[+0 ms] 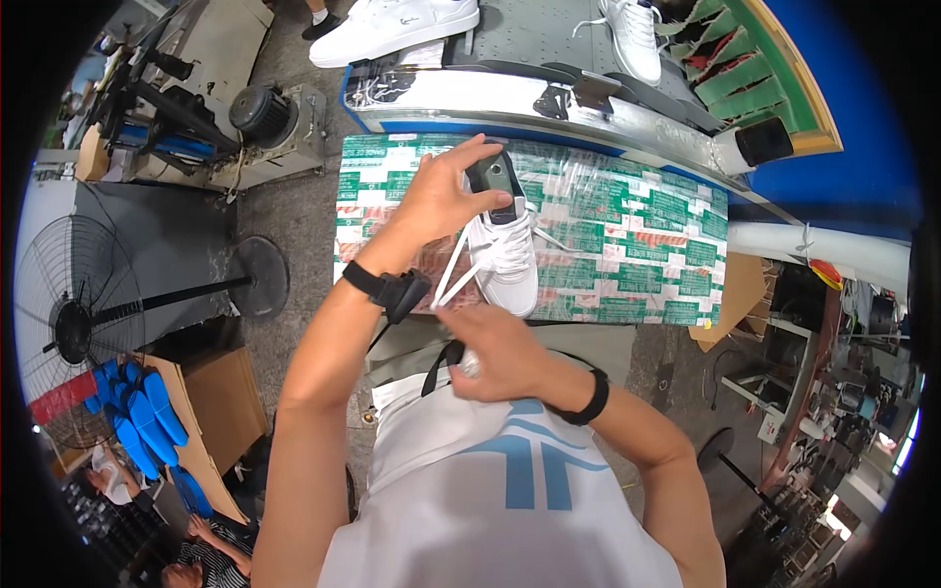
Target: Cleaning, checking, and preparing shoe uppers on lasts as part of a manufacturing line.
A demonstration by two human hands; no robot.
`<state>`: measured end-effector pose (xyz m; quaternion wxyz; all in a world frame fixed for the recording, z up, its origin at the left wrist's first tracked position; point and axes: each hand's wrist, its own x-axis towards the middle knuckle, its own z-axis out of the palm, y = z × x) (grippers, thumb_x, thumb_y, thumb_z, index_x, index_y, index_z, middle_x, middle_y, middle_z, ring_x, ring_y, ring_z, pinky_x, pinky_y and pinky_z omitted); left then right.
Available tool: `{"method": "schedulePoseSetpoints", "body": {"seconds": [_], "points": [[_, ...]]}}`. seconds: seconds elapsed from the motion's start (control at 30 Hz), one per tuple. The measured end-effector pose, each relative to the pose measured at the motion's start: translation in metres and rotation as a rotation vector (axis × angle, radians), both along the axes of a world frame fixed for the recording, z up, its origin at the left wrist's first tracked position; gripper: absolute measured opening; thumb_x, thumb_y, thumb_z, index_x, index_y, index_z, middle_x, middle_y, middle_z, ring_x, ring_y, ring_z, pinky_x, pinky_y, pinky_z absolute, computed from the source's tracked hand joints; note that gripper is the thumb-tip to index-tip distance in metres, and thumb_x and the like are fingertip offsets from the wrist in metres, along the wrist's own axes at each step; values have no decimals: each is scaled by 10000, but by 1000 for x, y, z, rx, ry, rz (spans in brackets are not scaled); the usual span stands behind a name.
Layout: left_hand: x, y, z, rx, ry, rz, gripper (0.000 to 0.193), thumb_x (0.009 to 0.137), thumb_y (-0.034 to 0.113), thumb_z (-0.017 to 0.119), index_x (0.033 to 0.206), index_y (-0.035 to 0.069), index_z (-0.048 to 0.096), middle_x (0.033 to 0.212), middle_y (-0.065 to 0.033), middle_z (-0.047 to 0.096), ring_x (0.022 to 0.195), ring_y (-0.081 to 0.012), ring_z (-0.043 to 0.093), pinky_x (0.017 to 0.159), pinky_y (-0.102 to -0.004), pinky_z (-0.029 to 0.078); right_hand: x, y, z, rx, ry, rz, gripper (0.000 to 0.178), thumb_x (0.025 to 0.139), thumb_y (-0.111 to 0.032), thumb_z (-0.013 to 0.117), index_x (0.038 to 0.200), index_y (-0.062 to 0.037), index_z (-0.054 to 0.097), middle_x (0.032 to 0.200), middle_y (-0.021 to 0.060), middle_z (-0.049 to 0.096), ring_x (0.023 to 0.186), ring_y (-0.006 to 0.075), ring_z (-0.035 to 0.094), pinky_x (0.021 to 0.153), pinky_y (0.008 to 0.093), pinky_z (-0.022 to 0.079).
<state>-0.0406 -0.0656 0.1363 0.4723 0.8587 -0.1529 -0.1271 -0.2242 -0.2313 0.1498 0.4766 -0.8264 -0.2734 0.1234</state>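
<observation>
A white lace-up sneaker (510, 271) stands on the tape-covered work surface (627, 230), toe toward me. At its dark-lined heel collar my left hand (446, 196) is closed, thumb by the opening and fingers round the back. A loose white shoelace (452, 262) runs from the sneaker's left side down to my right hand (505, 355), whose thumb and finger pinch it near the surface's front edge. Another lace end lies out to the right of the shoe. Something small and whitish shows in my right palm, too unclear to name.
Beyond the surface is a conveyor (529, 44) with a metal edge, carrying more white sneakers (397, 27). A floor fan (74, 328) and a cardboard box (221, 397) with blue pieces stand at left. Other people sit at lower left.
</observation>
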Motion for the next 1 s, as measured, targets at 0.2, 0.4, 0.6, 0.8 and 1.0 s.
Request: {"method": "schedulePoseSetpoints", "body": {"seconds": [0.2,0.4,0.6,0.8,1.0], "points": [[-12,-15,-5,8,-57,-21,877,853,385,972,1606,122,608,1738,-304,430,1620,-447,430,1299,-523,394,30,-56,0,-107,-77,-507,805,819,-212,809,1536,64,571,1094,183,687,1014,403,670,917,526,546],[-4,-15,-20,-99,-94,-7,716,847,257,952,1505,131,699,1744,-274,407,1600,-408,458,1255,-527,438,49,-76,4,-323,-296,-332,816,825,-222,808,1541,88,565,1099,186,669,1029,382,651,935,487,522],[-2,19,-24,-271,58,-18,745,853,256,954,1541,156,687,1766,-198,408,1610,-371,442,1221,-556,473,-3,-119,62,-398,-132,-79,887,817,-226,820,1590,86,517,1159,195,663,1057,376,642,939,483,516],[0,-3,-17,-183,6,-58,754,842,266,969,1535,162,692,1761,-206,415,1627,-382,417,1259,-536,427,36,-73,19,-265,-283,-236,856,819,-211,816,1573,77,530,1114,192,653,1019,383,637,938,493,512],[-3,-1,-20,-136,-15,-43,747,831,267,971,1519,152,704,1737,-222,453,1618,-387,436,1291,-522,385,28,-83,14,-394,-293,-185,853,823,-232,812,1564,82,530,1088,180,645,999,378,625,926,511,499]]}}
